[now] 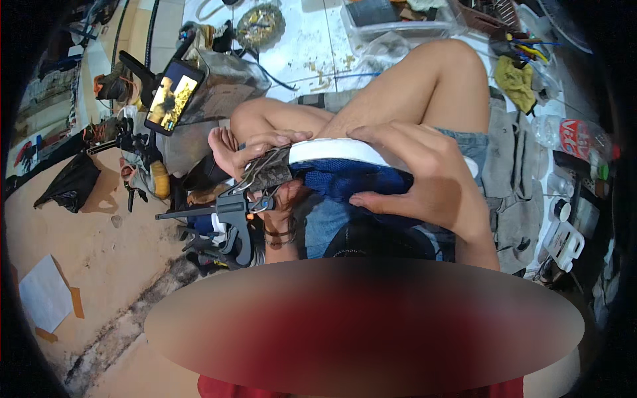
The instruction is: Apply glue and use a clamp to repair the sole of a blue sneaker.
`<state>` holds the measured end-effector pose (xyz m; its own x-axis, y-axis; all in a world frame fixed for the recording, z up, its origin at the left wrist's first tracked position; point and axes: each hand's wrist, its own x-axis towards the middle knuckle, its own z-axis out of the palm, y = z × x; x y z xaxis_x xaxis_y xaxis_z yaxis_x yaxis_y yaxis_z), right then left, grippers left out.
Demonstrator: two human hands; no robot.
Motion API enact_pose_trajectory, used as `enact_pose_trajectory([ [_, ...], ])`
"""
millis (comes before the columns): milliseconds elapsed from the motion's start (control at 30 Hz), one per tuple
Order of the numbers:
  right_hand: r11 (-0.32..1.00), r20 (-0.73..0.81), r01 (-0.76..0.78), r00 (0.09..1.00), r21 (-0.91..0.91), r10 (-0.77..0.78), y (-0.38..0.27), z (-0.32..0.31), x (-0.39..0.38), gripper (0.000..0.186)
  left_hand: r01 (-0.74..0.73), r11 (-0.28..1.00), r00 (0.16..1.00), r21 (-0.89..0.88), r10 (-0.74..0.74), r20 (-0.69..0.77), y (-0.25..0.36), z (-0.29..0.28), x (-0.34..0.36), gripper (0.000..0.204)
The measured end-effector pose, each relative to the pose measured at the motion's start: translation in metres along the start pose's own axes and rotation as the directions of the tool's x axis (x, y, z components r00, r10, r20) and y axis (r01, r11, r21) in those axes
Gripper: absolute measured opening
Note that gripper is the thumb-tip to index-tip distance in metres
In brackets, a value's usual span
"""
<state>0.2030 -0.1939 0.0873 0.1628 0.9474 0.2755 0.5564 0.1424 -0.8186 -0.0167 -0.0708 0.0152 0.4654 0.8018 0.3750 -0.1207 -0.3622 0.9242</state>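
Observation:
A dark blue knit shoe [345,180] with a white sole [342,151] lies across my lap, its sole edge facing away from me. My left hand [284,199] is closed around its left end, fingers over the top and thumb below. A camouflage-patterned piece [271,170] sits under those fingers; whether it belongs to the shoe I cannot tell. My right hand [428,176] grips the other end, fingers along the sole and thumb on the blue fabric. A grey pistol-shaped tool [232,211] is beside my left wrist; what supports it is hidden.
A lit phone [174,97] stands in a holder at the left. Beyond my crossed legs are a round dish of small bits [261,26] and a clear plastic bin [398,26]. A yellow cloth [515,83], a plastic bottle [570,137] and a white jug [564,245] are on the right.

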Motion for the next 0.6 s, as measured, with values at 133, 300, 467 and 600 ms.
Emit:
enact_pose_trajectory([
  [133,0.998,0.062,-0.057,0.997,0.037,0.054,0.006,0.004,0.008,0.056,-0.008,0.984,0.995,0.178,0.025,-0.092,-0.010,-0.012,-0.001,0.091],
  [300,0.994,0.093,-0.106,0.990,-0.011,0.106,0.003,0.007,0.020,0.054,0.011,0.879,0.991,0.477,0.053,-0.122,-0.032,-0.030,-0.003,0.088],
  [467,0.994,0.189,-0.101,0.976,-0.041,0.107,0.011,0.003,0.037,0.054,0.124,0.947,0.974,0.295,-0.060,-0.218,-0.030,-0.023,-0.009,0.075],
  [600,0.978,0.070,0.201,0.976,0.050,-0.204,0.025,0.016,0.073,0.043,0.340,0.882,0.897,0.326,-0.200,-0.395,-0.005,-0.015,-0.015,0.059],
])
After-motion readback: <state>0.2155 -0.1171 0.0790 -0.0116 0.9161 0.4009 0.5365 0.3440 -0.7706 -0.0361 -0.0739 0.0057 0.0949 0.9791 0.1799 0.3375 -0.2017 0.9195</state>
